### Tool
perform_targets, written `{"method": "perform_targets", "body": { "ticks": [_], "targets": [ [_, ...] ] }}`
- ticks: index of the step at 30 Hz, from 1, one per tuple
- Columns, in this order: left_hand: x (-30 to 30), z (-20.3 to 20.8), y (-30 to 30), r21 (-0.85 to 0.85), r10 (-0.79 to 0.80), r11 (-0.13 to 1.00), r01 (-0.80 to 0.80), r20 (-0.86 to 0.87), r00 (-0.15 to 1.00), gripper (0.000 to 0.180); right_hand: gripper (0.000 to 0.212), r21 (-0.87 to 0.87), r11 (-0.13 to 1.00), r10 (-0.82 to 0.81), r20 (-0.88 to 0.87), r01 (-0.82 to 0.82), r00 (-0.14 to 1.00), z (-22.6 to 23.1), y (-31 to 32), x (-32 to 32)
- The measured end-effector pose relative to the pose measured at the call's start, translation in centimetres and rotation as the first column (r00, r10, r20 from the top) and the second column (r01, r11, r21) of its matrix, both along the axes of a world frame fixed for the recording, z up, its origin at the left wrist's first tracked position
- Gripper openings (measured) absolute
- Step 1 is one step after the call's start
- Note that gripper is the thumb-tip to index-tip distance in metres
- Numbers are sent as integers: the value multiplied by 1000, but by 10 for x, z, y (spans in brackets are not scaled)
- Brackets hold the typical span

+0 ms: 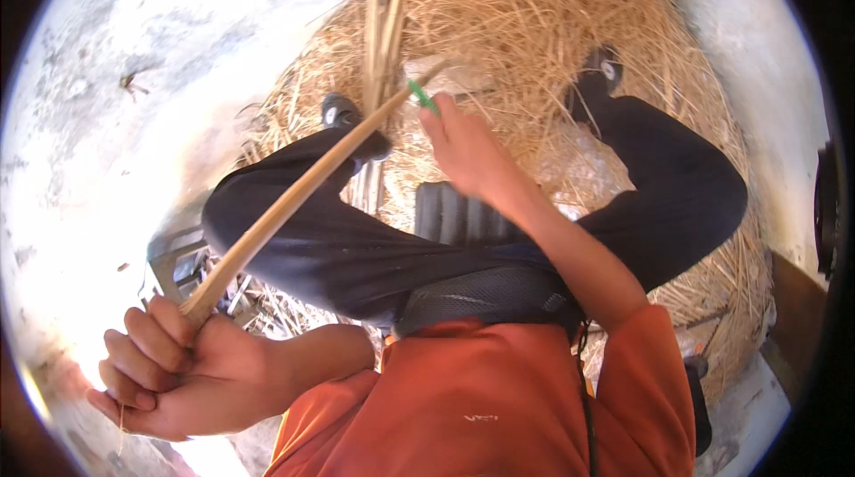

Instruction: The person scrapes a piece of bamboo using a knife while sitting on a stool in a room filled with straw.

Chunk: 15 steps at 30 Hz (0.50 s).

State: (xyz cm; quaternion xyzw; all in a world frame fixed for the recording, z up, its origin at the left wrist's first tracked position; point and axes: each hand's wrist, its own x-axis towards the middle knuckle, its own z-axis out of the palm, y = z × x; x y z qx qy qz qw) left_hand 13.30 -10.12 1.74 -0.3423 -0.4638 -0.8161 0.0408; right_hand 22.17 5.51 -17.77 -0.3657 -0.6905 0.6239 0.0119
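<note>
A long, pale bamboo strip (298,194) runs slantwise from the lower left up to the top middle, over my left thigh. My left hand (183,370) is closed around its near end, beside my left hip. Farther out, my right hand (468,152) grips a small green tool (422,97). That tool sits against the strip near its far end; its working edge is too small to make out. The strip's far tip extends past the tool and looks blurred.
Curly straw-coloured shavings (534,14) cover the floor between and beyond my bent legs. Several long strips (383,40) lie beyond my left foot. A pale wall (151,94) rises on the left, and a dark ribbed pad (463,214) lies between my thighs.
</note>
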Motion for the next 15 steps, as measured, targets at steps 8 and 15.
{"method": "perform_targets", "body": {
  "ticks": [8, 15],
  "targets": [
    [12, 3, 5, 50, -249, 968, 247, 32, 968, 42, 24, 297, 953, 202, -468, -63, 860, 119, -90, 35],
    [4, -4, -6, -9, -357, 934, 357, -24, 934, 37, 20, 426, 904, 179, -343, -17, 922, 104, -91, 31]
  ]
}}
